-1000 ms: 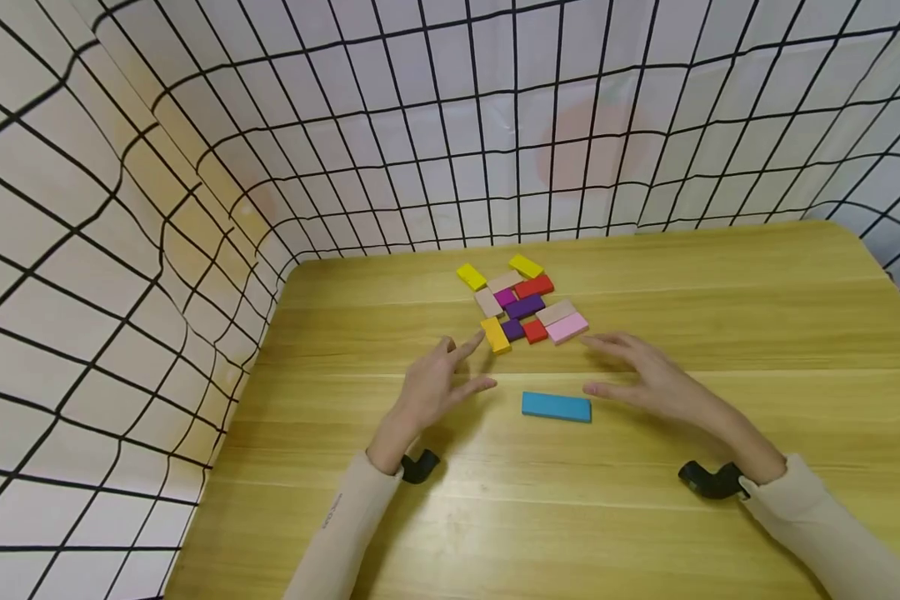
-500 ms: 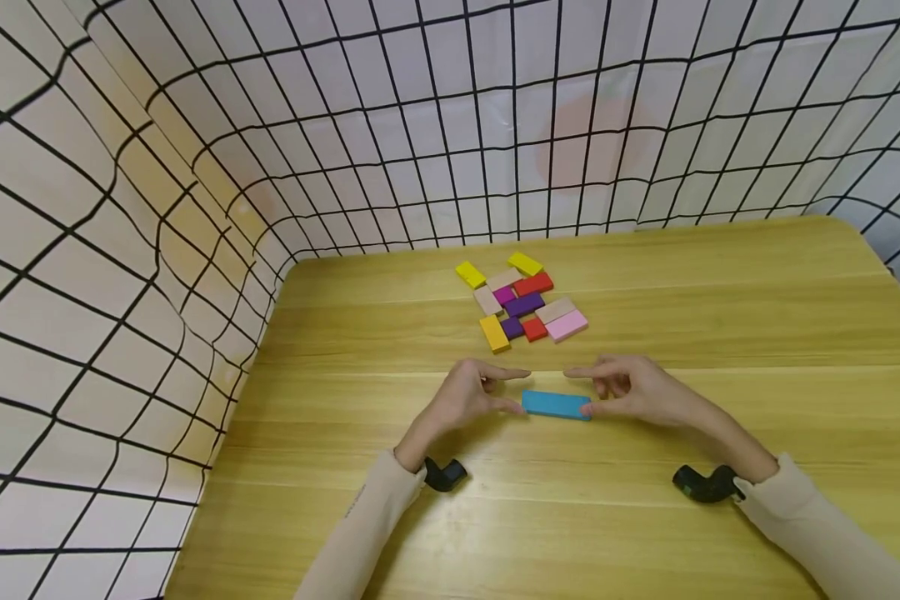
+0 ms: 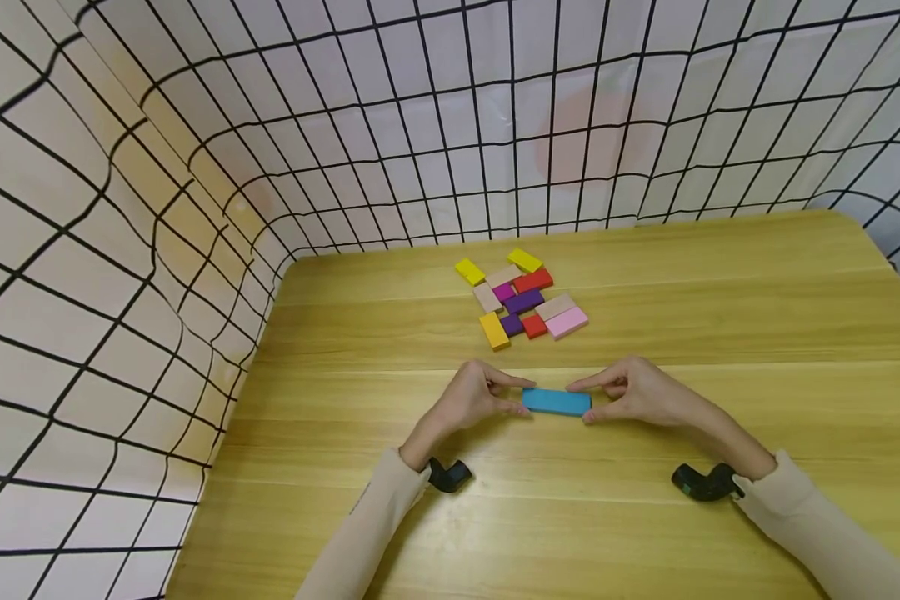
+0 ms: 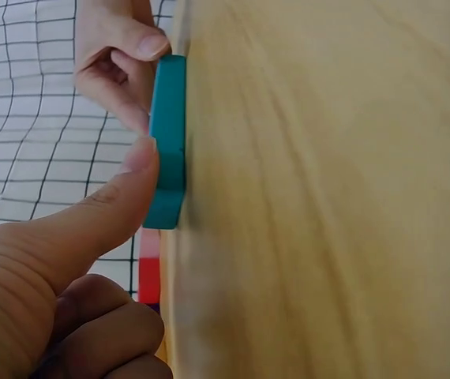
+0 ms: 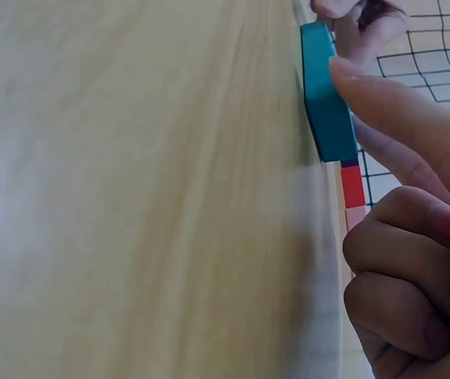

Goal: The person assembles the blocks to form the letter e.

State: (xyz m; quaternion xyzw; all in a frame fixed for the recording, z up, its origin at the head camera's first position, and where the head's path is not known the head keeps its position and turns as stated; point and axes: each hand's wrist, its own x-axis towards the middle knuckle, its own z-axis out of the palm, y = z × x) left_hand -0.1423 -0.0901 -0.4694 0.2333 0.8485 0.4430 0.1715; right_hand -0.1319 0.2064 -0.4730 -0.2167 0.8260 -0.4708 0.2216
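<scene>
A long blue block [image 3: 557,402] lies flat on the wooden table in the head view, its length running left to right. At its left end my left hand [image 3: 474,395] pinches it between thumb and index finger. The right hand [image 3: 641,395] holds the other end in the same way, thumb on the near side and index finger on the far side. In the left wrist view the blue block [image 4: 168,142] stands out against the wood, with the thumb at its edge. The right wrist view shows the same blue block [image 5: 326,95] and the right hand's other fingers [image 5: 399,245] curled.
Beyond the hands, several coloured blocks lie grouped flat, among them an orange block [image 3: 494,331], a pink block [image 3: 567,322], a dark purple block [image 3: 524,302] and a yellow block [image 3: 469,272]. A white cloth with black grid lines [image 3: 420,125] rises behind the table [image 3: 720,333].
Both hands have come in from either side of the blue block, fingers first spread, then closing on its two ends. The block and the coloured group look unmoved.
</scene>
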